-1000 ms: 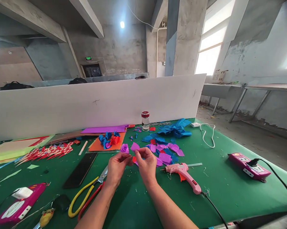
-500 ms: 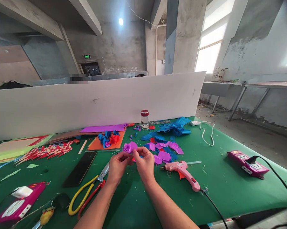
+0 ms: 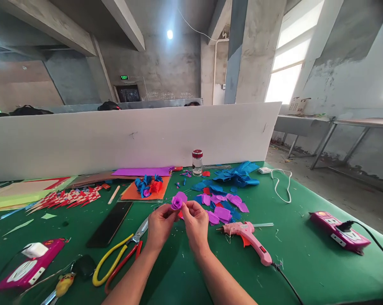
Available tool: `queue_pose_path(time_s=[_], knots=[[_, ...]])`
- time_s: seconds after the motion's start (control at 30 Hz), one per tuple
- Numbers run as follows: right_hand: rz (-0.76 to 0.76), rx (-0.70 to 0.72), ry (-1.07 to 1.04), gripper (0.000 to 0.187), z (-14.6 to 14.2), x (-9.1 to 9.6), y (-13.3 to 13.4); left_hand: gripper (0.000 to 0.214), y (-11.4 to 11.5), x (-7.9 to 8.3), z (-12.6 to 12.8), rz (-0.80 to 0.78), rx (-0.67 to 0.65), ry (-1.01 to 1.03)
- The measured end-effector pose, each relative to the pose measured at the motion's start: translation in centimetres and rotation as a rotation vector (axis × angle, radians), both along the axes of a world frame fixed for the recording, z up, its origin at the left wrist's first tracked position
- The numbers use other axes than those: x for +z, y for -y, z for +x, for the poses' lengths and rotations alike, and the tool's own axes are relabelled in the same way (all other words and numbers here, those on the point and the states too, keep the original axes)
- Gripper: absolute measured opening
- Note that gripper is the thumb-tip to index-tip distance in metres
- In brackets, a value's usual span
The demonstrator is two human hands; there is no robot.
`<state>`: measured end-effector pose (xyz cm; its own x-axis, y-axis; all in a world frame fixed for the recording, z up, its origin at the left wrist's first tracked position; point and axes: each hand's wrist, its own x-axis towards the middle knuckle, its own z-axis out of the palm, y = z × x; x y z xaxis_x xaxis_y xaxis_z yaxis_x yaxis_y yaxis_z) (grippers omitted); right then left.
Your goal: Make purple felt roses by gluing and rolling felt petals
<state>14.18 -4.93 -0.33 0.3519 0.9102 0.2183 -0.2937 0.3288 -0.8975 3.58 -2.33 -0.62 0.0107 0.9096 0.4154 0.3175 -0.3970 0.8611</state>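
Note:
Between my two hands is a small purple paper flower [image 3: 177,202] with curled petals. My left hand [image 3: 161,222] pinches it low on its left side. My right hand [image 3: 195,218] has thumb and finger closed on a petal at the flower's right edge. Loose purple petals [image 3: 223,213] and blue pieces lie just beyond my right hand. A pink glue gun [image 3: 250,238] rests on its side to the right, with a clear stick out of its back. Scissors [image 3: 123,256] with yellow and red handles lie left of my left forearm.
A black phone [image 3: 110,224] lies at left, near an orange sheet [image 3: 130,195] bearing paper flowers. A lidded glass jar [image 3: 197,164] stands before the white board [image 3: 166,135]. Purple power strips [image 3: 339,233] sit at both sides; the glue gun's cord trails to the front edge.
The flower has turned so its curled centre faces me more, and the right fingers stay at its petal. The whole view has shifted slightly.

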Motion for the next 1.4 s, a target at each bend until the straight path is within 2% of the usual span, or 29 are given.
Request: queue_pose_path(time_s=[0.27,0.47,0.6,0.83,1.17,1.4], knots=[[0.022,0.025,-0.027,0.031,-0.1,-0.4,0.3,0.027,1.1,1.0,-0.1,0.052,0.031,-0.098],[0.018,0.015,0.022,0.036,0.4,-0.3,0.5,0.024,1.5,1.5,0.0,0.041,-0.01,-0.082],[0.002,0.019,0.017,0.037,0.6,-0.7,0.2,0.024,1.4,1.3,-0.1,0.029,-0.016,-0.104],[0.031,0.072,-0.016,0.028,0.8,-1.0,0.2,0.024,1.2,1.0,-0.1,0.005,-0.025,-0.11],[0.049,0.026,-0.053,0.032,1.1,-1.2,-0.5,0.018,0.8,0.6,-0.2,0.01,-0.059,-0.115],[0.042,0.04,-0.042,0.036,1.0,-1.0,-0.4,0.021,1.0,0.7,-0.3,0.01,-0.024,-0.194]])
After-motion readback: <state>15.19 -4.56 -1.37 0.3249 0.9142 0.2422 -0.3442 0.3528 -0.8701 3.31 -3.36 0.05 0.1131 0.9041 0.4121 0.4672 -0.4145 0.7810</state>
